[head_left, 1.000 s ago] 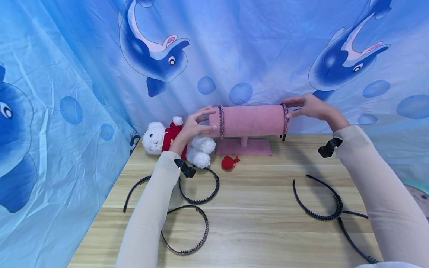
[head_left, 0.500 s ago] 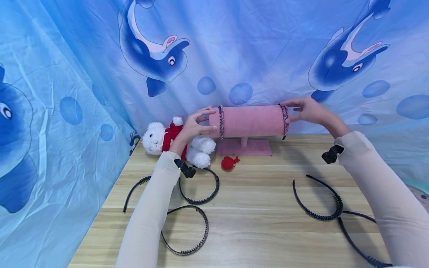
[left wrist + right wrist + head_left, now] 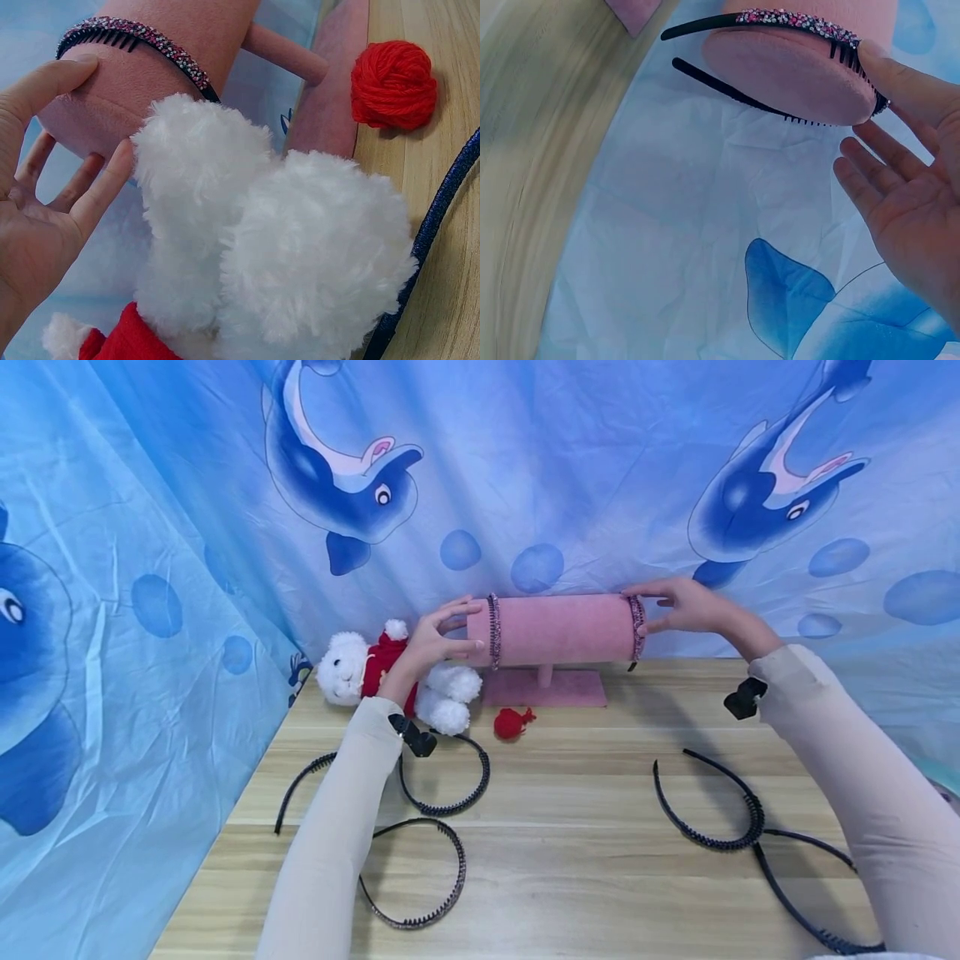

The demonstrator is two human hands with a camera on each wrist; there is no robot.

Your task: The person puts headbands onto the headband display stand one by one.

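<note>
A pink padded roll stand point(image 3: 566, 631) bears a glittery toothed headband point(image 3: 494, 632) near its left end and another glittery headband point(image 3: 637, 628) at its right end. My left hand point(image 3: 438, 637) holds the roll's left end, its thumb point(image 3: 75, 71) on the padding and its fingers spread round the end. With thumb and fingers, my right hand point(image 3: 693, 607) grips the right headband, seen sparkling at the rim in the right wrist view; its black tips point(image 3: 697, 28) stick out past the roll. A white plush bear point(image 3: 345, 668) in red lies beside my left wrist.
A red yarn ball point(image 3: 510, 724) sits before the stand's base point(image 3: 551, 692). Black headbands point(image 3: 450, 808) lie at the table's left, and more headbands point(image 3: 712, 842) at its right. A blue dolphin curtain point(image 3: 555, 460) hangs close behind the stand.
My right hand has shifted slightly left, and the headband in it has slid a little further onto the roll's right end. My left hand has stayed on the left end.
</note>
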